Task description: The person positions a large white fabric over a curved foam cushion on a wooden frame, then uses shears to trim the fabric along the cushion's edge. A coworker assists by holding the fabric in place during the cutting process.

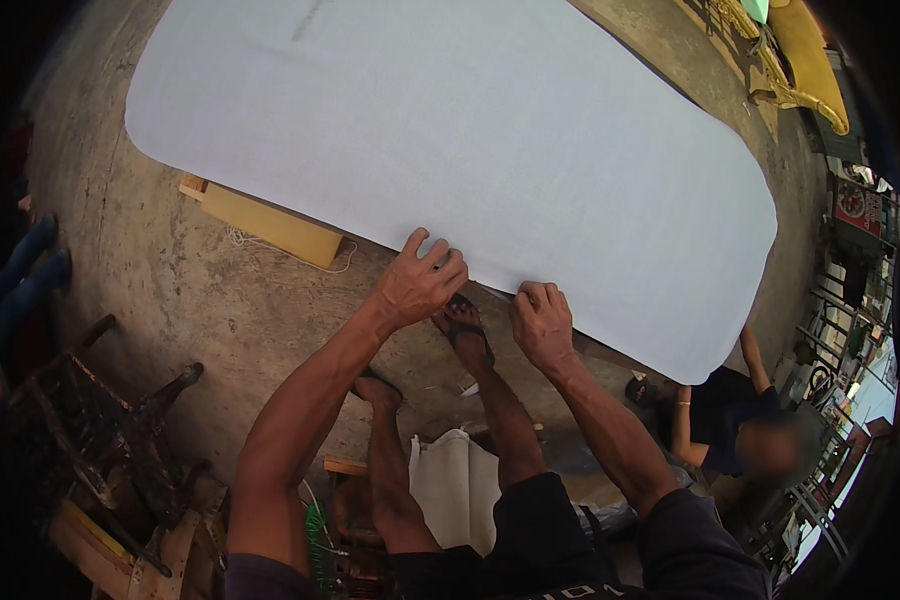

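Note:
A large board with rounded corners, covered in white fabric [450, 140], stretches across the upper part of the view. My left hand [420, 282] is at its near edge, fingers curled over the rim and gripping the fabric there. A short way to the right, my right hand [543, 325] pinches the same edge between bent fingers and thumb. The undersides of both grips are hidden by the hands and the board. A dark smudge marks the fabric near the top.
A yellow foam block [270, 228] with white cord lies under the board's left side. At the right, a crouching person [730, 425] reaches to its corner. Dark wooden furniture frames [90, 450] stand lower left. Gold carved furniture [795, 70] is at upper right. A green coiled hose [316, 530] hangs below.

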A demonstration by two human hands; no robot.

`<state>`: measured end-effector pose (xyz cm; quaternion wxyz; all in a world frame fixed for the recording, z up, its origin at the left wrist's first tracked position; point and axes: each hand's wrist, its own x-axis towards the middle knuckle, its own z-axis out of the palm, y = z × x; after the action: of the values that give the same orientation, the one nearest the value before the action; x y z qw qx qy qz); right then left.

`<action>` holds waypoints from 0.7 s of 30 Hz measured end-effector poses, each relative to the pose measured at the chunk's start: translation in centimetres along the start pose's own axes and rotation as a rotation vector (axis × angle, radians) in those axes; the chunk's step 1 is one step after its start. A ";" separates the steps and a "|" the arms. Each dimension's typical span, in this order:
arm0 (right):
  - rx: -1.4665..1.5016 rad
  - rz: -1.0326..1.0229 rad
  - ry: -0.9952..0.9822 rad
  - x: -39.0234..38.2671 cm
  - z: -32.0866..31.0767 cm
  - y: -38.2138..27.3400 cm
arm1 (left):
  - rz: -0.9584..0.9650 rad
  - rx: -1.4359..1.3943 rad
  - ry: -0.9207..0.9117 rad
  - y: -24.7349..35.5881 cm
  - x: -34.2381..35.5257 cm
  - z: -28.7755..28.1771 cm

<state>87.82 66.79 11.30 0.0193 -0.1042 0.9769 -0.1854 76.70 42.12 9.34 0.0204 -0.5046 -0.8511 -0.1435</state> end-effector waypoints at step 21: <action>-0.034 0.094 0.002 -2.7 -0.5 1.1 | 0.062 -0.024 0.014 -0.1 2.5 1.2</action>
<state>90.20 68.55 11.30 0.0254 -0.0583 0.9838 -0.1678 75.52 44.56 8.65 0.0248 -0.5298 -0.8332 -0.1566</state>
